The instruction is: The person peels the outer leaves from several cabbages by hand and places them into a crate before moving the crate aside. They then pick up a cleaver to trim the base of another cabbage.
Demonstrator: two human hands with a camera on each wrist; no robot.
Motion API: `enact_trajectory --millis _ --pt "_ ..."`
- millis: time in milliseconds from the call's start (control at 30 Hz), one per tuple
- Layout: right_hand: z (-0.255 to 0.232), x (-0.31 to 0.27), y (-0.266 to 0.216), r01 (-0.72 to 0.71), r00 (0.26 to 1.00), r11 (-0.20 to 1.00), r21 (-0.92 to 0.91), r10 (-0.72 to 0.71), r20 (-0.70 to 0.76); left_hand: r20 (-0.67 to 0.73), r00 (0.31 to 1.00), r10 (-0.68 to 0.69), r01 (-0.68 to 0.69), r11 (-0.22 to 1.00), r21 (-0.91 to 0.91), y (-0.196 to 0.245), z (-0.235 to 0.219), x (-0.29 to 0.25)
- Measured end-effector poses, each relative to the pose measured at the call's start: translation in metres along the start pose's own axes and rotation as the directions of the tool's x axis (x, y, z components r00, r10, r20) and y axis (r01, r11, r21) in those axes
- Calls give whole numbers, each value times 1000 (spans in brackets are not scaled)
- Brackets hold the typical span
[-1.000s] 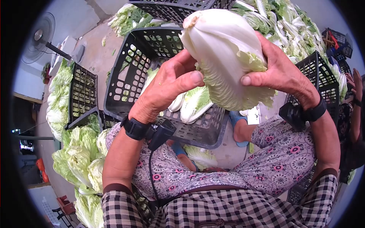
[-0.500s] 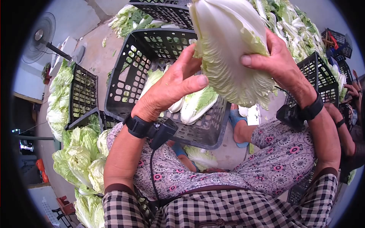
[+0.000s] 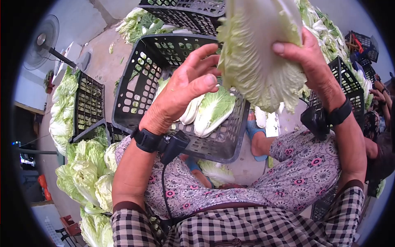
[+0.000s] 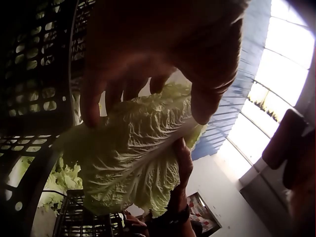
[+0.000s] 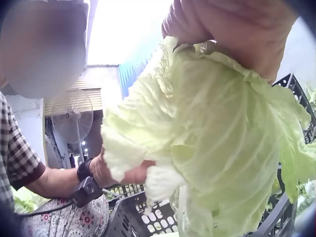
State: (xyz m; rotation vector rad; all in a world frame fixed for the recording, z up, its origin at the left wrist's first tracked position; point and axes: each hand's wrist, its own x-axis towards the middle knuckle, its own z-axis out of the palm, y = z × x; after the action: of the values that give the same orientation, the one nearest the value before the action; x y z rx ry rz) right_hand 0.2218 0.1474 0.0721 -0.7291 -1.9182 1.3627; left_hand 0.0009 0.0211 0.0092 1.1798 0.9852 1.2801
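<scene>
A large napa cabbage, pale green and white, is held up over the black crate's right side, its leafy end toward me and its far end cut off at the top of the head view. My right hand grips it from the right, thumb across the near face and fingers hidden behind. On the other side my left hand is spread, fingertips close to the leaves. The right wrist view shows the loose, ruffled outer leaves. Below, other napa cabbages lie in the black crate.
Heaped cabbages line the left side beside another crate. More crates and piled cabbages stand at the back and right. A fan is at far left. Another person's arm shows at the right edge.
The cabbage has moved up and to the right in the right hand, its stem end leaving the head view. The left hand has come away from its side, fingers spreading.
</scene>
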Motion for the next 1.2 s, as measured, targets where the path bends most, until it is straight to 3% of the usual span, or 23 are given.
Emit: enact_trajectory --millis 100,200,400,500,600,667,767,833,967,1067,1100,1200 --pt "-24 -1 -10 -9 989 990 -138 -12 -150 -34 998 -47 46 998 -30 -6 -15 0" --pt "-80 2 2 60 950 997 -48 -71 -303 -52 997 -62 60 997 -39 -7 -25 -2" --pt "-186 -15 3 25 924 910 414 137 -356 -130 990 -55 48 997 -59 -14 -41 2" --pt "-230 -43 7 4 822 942 336 188 -537 -176 981 -83 74 996 -55 -13 -41 2" --pt "-305 -81 29 -58 660 978 202 189 -727 -208 972 -105 101 994 -32 -13 -38 1" --pt "-334 -110 36 -127 529 968 214 249 -811 -214 969 -119 116 993 -28 -13 -37 0" --pt "-332 -151 41 -167 485 953 253 303 -820 -229 964 -136 132 991 -34 -14 -39 -1" --pt "-339 -165 54 -268 394 948 173 271 -878 -238 960 -149 142 989 -45 -16 -42 -1" --pt "-348 -178 81 -440 317 893 94 252 -914 -263 948 -176 171 984 -43 -23 -50 1" --pt "-341 -165 87 -543 374 839 -31 208 -904 -291 937 -195 200 980 -13 -30 -54 6" --pt "-331 -155 83 -550 433 829 -99 182 -883 -292 935 -200 207 978 -7 -33 -57 8" --pt "-265 -105 49 -428 728 827 -365 76 -681 -297 924 -242 253 967 -1 -44 -60 13"
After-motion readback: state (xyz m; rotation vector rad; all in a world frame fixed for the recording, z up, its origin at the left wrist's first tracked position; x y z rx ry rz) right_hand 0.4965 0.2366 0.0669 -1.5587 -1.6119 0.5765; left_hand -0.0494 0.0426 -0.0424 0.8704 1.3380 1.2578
